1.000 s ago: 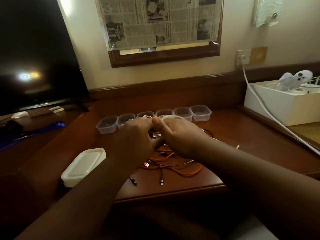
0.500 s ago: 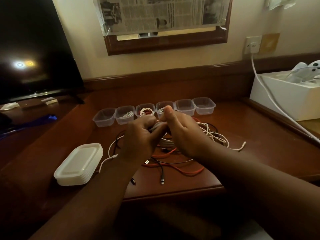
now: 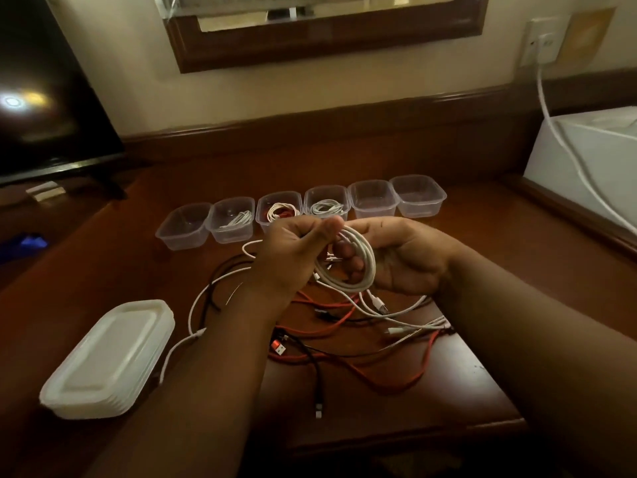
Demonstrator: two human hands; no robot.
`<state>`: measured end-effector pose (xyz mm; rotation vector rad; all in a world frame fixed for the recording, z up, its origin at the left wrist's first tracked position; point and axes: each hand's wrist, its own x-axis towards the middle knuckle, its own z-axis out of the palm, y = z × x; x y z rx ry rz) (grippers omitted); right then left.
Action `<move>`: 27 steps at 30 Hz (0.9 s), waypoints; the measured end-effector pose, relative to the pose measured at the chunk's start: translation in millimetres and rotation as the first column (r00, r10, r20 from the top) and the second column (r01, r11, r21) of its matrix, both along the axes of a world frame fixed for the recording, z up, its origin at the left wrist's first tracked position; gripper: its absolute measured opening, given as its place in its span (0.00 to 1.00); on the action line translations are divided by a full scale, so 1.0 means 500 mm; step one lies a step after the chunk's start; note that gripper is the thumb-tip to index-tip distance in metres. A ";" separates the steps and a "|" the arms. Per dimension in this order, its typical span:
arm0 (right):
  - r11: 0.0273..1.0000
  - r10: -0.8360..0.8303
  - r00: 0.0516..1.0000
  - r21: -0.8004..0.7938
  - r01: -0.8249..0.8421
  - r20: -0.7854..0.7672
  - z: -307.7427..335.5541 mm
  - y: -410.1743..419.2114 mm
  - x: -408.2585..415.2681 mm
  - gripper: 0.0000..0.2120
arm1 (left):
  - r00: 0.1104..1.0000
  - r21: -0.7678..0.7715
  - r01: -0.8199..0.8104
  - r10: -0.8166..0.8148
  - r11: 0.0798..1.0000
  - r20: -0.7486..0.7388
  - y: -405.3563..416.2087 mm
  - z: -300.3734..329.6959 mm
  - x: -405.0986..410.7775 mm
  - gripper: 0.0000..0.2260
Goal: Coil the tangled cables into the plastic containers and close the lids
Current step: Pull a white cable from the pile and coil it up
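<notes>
Above the middle of the dark wooden desk (image 3: 465,384), both hands meet on a coiled white cable (image 3: 358,267); the left hand (image 3: 293,257) is curled with its thumb pinching the top of the coil, while the right hand (image 3: 403,257) cups the loops from the other side, fingers bent through the ring — so each hand grasps the same cable; a loose tail with a plug hangs from the coil toward the desk.

Under the hands lies a tangled heap of red, black and white cables (image 3: 344,336), spread on the desktop; one white strand trails off leftward, near the stacked translucent plastic lids (image 3: 107,360) that sit at the near left of the desk.

Behind the hands stands a row of six small clear plastic containers (image 3: 417,196), side by side and all uncovered; counting from the left, the second holds a white cable, the third a white and red bundle, the fourth a coiled white cable — the first, fifth and sixth look bare inside.

At far left leans a black television screen (image 3: 44,108); a wooden-framed mirror (image 3: 327,36) hangs on the wall; at right a white box (image 3: 586,160) rests, with a thick white cord (image 3: 558,132) running down from a wall socket (image 3: 541,43) across it.
</notes>
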<state>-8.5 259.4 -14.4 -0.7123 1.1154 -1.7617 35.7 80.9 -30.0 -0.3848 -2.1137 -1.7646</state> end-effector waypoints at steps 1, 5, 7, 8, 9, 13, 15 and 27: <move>1.000 -0.020 0.999 0.009 0.020 -0.036 -0.008 -0.002 -0.017 0.21 | 1.000 0.007 -0.001 0.000 1.000 0.012 -0.001 -0.006 -0.015 0.37; 0.942 -0.219 0.906 0.164 0.293 -0.363 -0.030 -0.021 -0.059 0.12 | 0.997 -0.074 -0.045 0.050 0.996 0.056 -0.017 -0.043 -0.063 0.35; 0.847 -0.314 0.768 0.201 0.493 -0.558 -0.048 -0.035 -0.071 0.13 | 0.989 -0.137 -0.120 0.130 0.983 0.066 -0.026 -0.071 -0.083 0.33; 0.809 -0.357 0.713 0.180 0.559 -0.604 -0.060 -0.044 -0.076 0.13 | 0.984 -0.154 -0.156 0.168 0.976 0.066 -0.029 -0.083 -0.090 0.32; 0.787 -0.402 0.688 0.156 0.597 -0.604 -0.072 -0.052 -0.079 0.12 | 0.977 -0.160 -0.191 0.203 0.968 0.065 -0.029 -0.092 -0.094 0.31; 0.794 -0.493 0.765 0.146 0.590 -0.415 -0.115 -0.056 -0.094 0.11 | 0.956 -0.205 -0.284 0.292 0.937 0.009 -0.025 -0.114 -0.100 0.28; 0.825 -0.456 0.797 0.148 0.545 -0.395 -0.120 -0.045 -0.104 0.09 | 0.947 -0.193 -0.320 0.321 0.928 -0.023 -0.025 -0.115 -0.098 0.28; 0.816 -0.576 0.817 0.039 0.577 -0.029 -0.129 -0.083 -0.070 0.12 | 0.967 -0.112 -0.249 0.253 0.962 0.023 -0.015 -0.106 -0.089 0.25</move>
